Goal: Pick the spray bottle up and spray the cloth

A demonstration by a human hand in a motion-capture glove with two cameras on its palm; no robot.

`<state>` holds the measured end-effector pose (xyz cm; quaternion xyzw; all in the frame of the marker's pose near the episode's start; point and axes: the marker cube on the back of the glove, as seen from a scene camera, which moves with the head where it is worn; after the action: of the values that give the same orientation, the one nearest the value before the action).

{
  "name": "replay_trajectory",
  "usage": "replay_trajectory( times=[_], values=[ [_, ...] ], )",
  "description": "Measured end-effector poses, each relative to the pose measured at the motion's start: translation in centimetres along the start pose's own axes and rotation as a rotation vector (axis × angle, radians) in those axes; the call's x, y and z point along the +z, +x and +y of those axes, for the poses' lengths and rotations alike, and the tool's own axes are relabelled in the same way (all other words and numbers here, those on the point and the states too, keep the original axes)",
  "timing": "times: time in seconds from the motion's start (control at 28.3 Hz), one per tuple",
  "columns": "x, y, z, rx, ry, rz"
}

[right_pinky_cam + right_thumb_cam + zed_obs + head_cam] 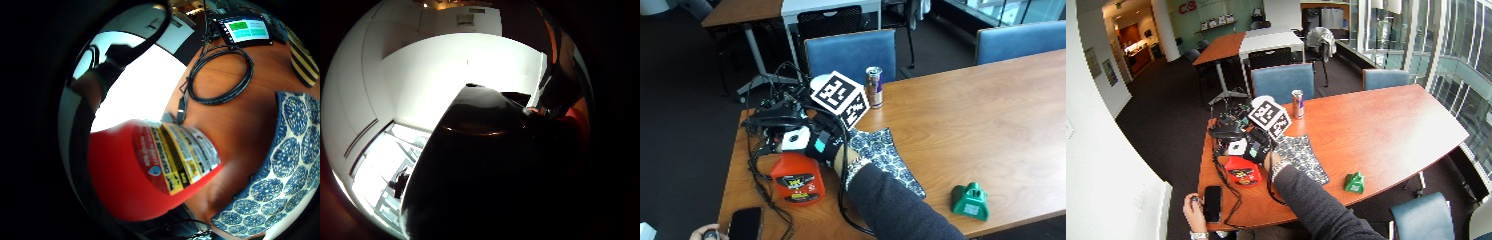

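The red spray bottle (797,180) is at the near left part of the wooden counter (973,125), with its black trigger head (776,116) pointing away from the person. Whether its base touches the counter cannot be told. The grip, the gloved right hand (816,140), is clenched around the neck of the bottle just below the trigger head, the sleeved forearm (896,205) reaching in from the near edge. In the little finger side palm view the bottle's red body with its yellow and white label (175,155) fills much of the picture, close to the palm; the thumb side palm view is largely filled by a dark rounded shape that cannot be identified. The blue and white patterned cloth (883,155) lies flat on the counter just beside the bottle, partly under the forearm. A drink can (873,87) stands upright near the far edge, well apart from the bottle. A small green object (971,201) sits near the front edge, apart from the cloth. A black phone (745,223) lies at the near left corner, beside the fingers of a bare hand (703,233). A coiled black cable (220,75) and a small lit screen (246,29) lie on the counter beyond the bottle.
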<state>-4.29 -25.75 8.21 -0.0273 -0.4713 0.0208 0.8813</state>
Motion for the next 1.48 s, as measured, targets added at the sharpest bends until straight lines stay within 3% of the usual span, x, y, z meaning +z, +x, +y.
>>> replay_trajectory(
  times=[0.28,0.53,0.71,1.06,1.48],
  values=[
    [-2.7,1.7,1.8,0.04,-0.007,0.054],
    [-8.3,1.0,6.7,0.109,0.111,0.336],
    [-9.7,-1.8,10.8,0.061,0.078,0.469],
    [-8.2,-6.9,17.1,-0.076,-0.009,0.801],
    [-4.3,-7.9,20.0,-0.173,-0.026,1.072]
  ],
)
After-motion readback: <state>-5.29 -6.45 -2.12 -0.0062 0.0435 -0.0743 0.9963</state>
